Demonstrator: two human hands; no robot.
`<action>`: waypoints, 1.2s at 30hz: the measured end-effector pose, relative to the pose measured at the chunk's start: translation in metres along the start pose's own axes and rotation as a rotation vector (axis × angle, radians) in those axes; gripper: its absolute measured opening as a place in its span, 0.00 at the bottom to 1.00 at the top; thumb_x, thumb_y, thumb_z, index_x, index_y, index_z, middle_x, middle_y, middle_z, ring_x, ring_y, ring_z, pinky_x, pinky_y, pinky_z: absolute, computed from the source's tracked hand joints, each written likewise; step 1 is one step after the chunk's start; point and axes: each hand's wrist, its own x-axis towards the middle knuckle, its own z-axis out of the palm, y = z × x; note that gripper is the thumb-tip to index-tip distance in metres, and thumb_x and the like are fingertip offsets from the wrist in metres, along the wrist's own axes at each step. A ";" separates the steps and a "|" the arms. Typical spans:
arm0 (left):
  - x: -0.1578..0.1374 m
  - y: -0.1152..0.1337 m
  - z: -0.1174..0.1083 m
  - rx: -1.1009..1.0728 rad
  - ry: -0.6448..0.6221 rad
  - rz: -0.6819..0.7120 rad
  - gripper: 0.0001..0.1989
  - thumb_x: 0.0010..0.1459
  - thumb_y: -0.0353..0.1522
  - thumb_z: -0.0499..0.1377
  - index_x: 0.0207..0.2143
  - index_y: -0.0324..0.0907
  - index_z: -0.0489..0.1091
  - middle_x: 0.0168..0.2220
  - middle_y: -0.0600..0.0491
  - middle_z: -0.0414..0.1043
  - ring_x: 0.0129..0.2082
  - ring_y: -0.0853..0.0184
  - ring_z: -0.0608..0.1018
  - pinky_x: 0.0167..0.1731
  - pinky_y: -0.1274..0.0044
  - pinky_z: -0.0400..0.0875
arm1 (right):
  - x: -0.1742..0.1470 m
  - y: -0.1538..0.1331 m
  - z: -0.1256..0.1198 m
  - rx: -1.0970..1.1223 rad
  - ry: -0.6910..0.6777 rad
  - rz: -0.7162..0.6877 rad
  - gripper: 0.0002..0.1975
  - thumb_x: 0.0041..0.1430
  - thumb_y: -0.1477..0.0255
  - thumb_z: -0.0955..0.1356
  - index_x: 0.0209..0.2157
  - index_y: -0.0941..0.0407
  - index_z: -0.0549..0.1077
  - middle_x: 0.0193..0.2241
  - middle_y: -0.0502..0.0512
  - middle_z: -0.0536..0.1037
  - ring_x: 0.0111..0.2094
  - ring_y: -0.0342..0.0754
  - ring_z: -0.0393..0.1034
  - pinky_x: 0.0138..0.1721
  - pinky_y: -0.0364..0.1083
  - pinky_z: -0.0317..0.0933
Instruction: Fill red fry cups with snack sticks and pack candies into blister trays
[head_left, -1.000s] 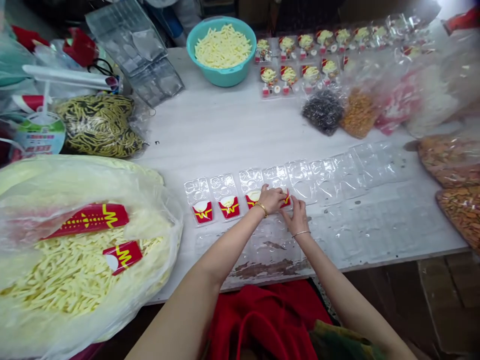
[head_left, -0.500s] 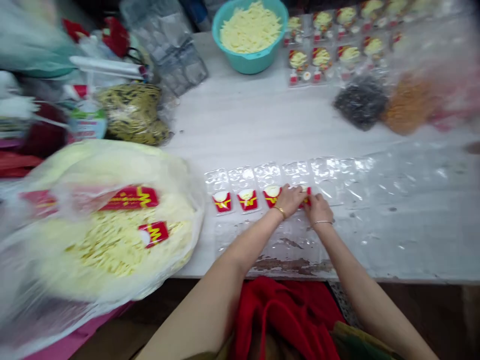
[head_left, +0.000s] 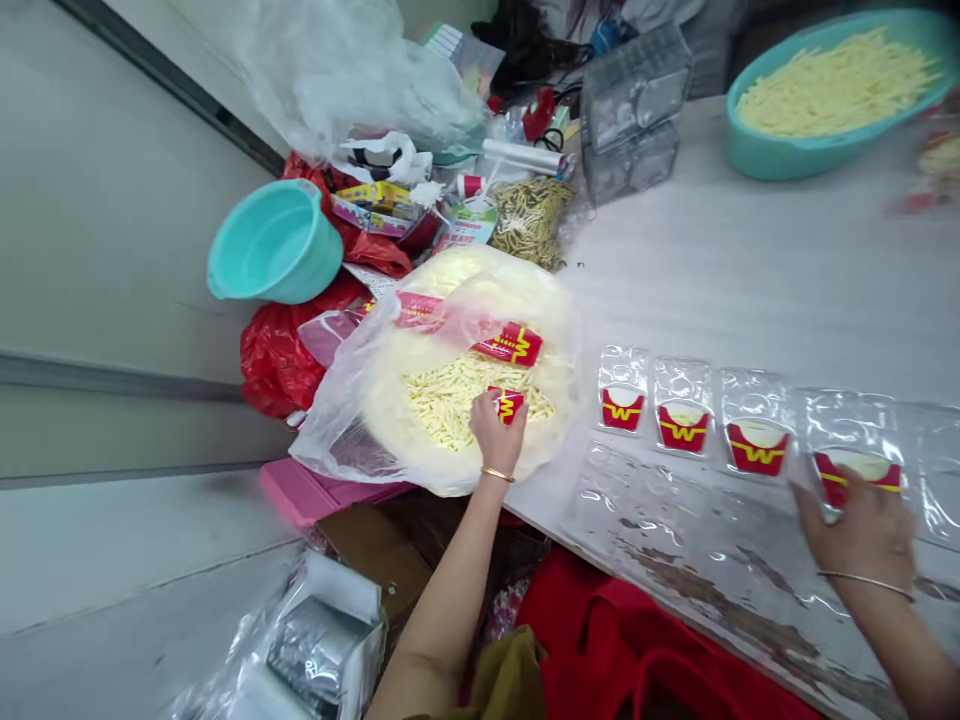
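My left hand [head_left: 497, 440] is over the big clear plastic bag [head_left: 390, 420], its fingers closed on a small red fry carton [head_left: 507, 404] with a yellow W. Loose pale yellow fry-shaped pieces [head_left: 442, 400] lie in the bag beneath it. My right hand [head_left: 862, 530] is at the right, fingers apart, over the lower edge of a red fry carton [head_left: 832, 478] in a clear plastic blister. To its left, more red cartons, such as this fry carton [head_left: 757, 447], sit in a row of clear blisters.
A teal basin [head_left: 795, 155] of pale pieces stands at the back right. An empty teal basin [head_left: 270, 250] is at the left beside red plastic bags [head_left: 274, 350]. Clear plastic boxes [head_left: 634, 120] and a bag of olive strips [head_left: 531, 215] are behind the big bag.
The view has swung left. My left hand has left the fourth blister and reached the bag, taking hold of a fry carton there. My right hand has stayed by the fourth blister, its fingers opened.
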 end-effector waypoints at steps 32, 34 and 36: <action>0.083 -0.117 -0.018 -0.553 -0.363 -0.135 0.02 0.50 0.30 0.56 0.27 0.40 0.66 0.24 0.56 0.66 0.26 0.71 0.70 0.29 0.78 0.65 | -0.051 -0.331 0.099 0.386 -0.410 -0.424 0.43 0.50 0.53 0.70 0.59 0.61 0.52 0.49 0.66 0.65 0.49 0.60 0.62 0.50 0.60 0.61; 0.084 -0.124 -0.034 -0.778 -0.430 -0.243 0.05 0.49 0.33 0.58 0.28 0.40 0.65 0.22 0.59 0.63 0.21 0.74 0.68 0.24 0.81 0.61 | -0.043 -0.339 0.104 0.396 -0.446 -0.460 0.43 0.51 0.54 0.70 0.60 0.61 0.52 0.49 0.66 0.66 0.49 0.60 0.62 0.50 0.60 0.61; 0.083 -0.125 -0.051 -1.012 -0.528 -0.341 0.08 0.47 0.34 0.60 0.28 0.40 0.65 0.21 0.60 0.61 0.19 0.76 0.66 0.21 0.82 0.57 | -0.038 -0.350 0.108 0.388 -0.461 -0.501 0.42 0.51 0.55 0.70 0.60 0.61 0.51 0.50 0.67 0.65 0.51 0.61 0.61 0.52 0.60 0.60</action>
